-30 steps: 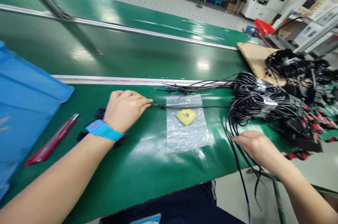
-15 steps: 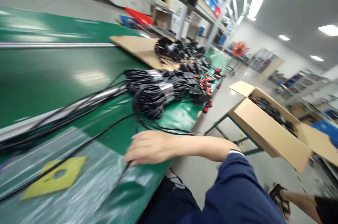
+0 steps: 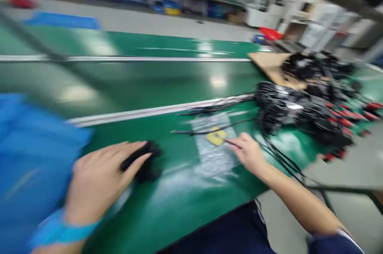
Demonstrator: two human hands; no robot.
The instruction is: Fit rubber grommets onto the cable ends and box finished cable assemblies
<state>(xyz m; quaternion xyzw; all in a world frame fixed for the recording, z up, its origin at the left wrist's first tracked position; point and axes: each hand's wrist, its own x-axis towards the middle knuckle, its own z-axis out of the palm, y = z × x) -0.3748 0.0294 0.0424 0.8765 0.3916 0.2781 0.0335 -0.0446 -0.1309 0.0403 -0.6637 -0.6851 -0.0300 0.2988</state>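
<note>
Nearer the blue bin [image 3: 38, 158] than before, left fingers [image 3: 134, 169] grip a black part [image 3: 136, 157], right fingers [image 3: 241, 150] a cable [image 3: 230, 142].

Saw a black clump [image 3: 153, 161] in the left hand [image 3: 101, 178], a thin cable end [image 3: 231, 142] in the right hand [image 3: 250, 153].
Found the clump smeared by blur, hard to split into separate pieces, gripped on one side and jutting out rightward over the green table [image 3: 182, 202]. Found the cable end dark, slim and nearly straight, pointing leftward out of the pinch, just beside the yellow piece [image 3: 212, 138]; could not tell if touching.
</note>
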